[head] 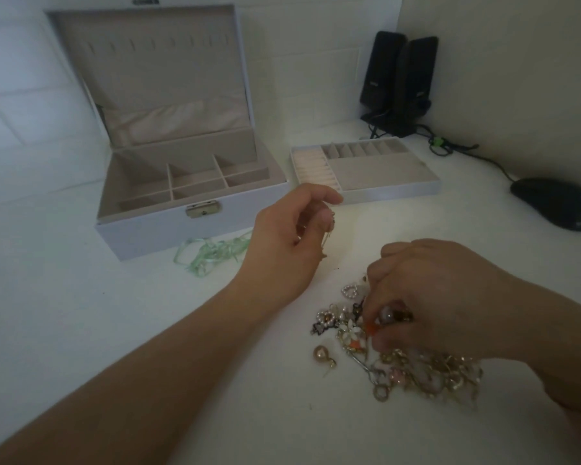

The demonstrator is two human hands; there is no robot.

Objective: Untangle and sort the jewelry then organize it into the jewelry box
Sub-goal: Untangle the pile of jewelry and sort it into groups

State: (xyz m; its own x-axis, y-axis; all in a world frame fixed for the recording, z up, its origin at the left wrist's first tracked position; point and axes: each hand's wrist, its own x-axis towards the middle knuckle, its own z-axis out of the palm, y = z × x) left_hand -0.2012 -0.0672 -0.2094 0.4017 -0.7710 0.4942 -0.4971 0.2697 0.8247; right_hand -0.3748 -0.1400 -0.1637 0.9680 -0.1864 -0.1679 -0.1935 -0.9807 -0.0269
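**Two hands at one heap of jewelry, box and tray open behind**

From my remote seat I count one white rectangular jewelry box (168,209) with its lid raised, standing at the far left of the white tabletop (81,313). Its base is split by beige dividers into several open compartments. Just to its right lies one white removable tray (393,191), with a block of ring rolls on its left, a row of small cells along the back and one larger flat section. One tangled heap of mixed gold-toned and pearl jewelry (399,350) sits on the table near me, well apart from both box and tray. One round pearl earring (322,355) lies just left of the heap, separate from it. One loose pale green ribbon (212,255) lies in front of the box. At the far right corner I see two black desktop speakers (399,82) and one black computer mouse (554,203).

My left hand (289,236) hangs above the table in front of the tray, fingers curled narrow, thumb and fingertips pinching a thin gold-toned dangling piece (329,229); what kind of piece I cannot tell. My right hand (443,297) is down on the heap, fingers bent close together, pinching at small pieces near an orange bit at its top; exactly which item it grips is hidden under the fingers.
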